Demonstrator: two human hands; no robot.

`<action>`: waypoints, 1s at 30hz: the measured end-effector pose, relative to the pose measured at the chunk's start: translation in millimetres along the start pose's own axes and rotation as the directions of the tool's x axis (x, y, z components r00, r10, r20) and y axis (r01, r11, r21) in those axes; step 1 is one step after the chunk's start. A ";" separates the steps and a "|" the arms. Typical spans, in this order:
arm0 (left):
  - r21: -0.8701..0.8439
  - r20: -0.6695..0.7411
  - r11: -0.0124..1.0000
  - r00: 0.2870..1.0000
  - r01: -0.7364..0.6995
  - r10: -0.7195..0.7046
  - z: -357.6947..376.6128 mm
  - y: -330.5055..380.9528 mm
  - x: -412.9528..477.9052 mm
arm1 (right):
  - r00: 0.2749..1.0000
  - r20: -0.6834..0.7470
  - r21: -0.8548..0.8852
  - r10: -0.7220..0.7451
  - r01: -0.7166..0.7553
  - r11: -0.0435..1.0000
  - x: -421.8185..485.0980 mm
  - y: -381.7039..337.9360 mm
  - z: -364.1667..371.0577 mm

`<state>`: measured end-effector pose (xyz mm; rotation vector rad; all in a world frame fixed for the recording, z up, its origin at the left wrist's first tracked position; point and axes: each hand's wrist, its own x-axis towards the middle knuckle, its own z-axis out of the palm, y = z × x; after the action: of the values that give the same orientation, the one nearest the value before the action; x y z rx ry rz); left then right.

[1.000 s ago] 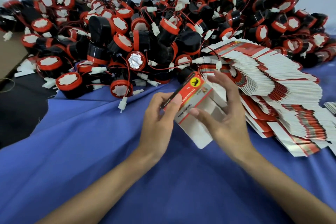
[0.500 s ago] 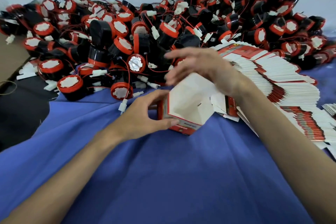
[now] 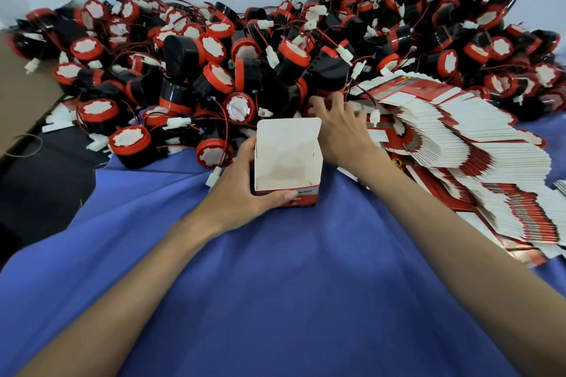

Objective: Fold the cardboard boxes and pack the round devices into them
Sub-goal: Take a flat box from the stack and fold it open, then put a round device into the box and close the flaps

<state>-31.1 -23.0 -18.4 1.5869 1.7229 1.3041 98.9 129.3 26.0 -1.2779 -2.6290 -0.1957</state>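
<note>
one folded box (image 3: 288, 159) stands open in the grip of the left hand (image 3: 245, 190), while the right hand (image 3: 340, 131), fingers spread, rests just beyond it among the devices (image 3: 214, 70), so grasping one likely comes next.

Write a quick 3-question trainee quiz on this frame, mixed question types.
1. True or false: the open box is empty.
2. The stack of flat boxes lies: A) right of the open box, B) left of it, C) inside it.
3. What is the left hand doing, and where is the right hand?

Key
1. True: only its white inside shows, and the top flap stands up.
2. A.
3. The left hand grips the open box and keeps it upright. The right hand reaches into the pile of round devices just behind the box.
</note>
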 end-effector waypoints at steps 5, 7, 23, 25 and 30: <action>0.059 -0.105 0.998 0.994 -0.020 0.026 -1.2 -3.2 1.8 | 0.981 0.024 0.047 -0.193 0.192 0.980 -37.2 18.2 -4.9; 0.096 -0.114 0.995 0.993 -0.007 0.018 -0.4 -4.7 2.4 | 0.954 -0.129 0.184 -0.270 0.291 0.939 -55.3 20.8 -4.8; 0.486 -0.352 0.749 0.683 -0.451 0.640 6.4 17.5 -16.1 | 0.979 -0.188 0.714 -0.080 0.192 0.673 -124.4 13.1 5.5; 0.474 -0.167 0.665 0.683 -0.577 0.711 16.1 22.7 -21.5 | 0.979 -0.176 0.726 -0.104 0.200 0.657 -123.3 12.9 8.0; 0.456 0.229 0.718 0.849 -0.526 0.476 27.9 29.4 -24.6 | 0.967 -0.177 0.764 -0.182 0.252 0.594 -125.4 16.8 7.8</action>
<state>12.7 -40.2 -12.1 2.5247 1.7233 0.9975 186.6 46.0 -12.0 -0.6065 -2.3063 0.7857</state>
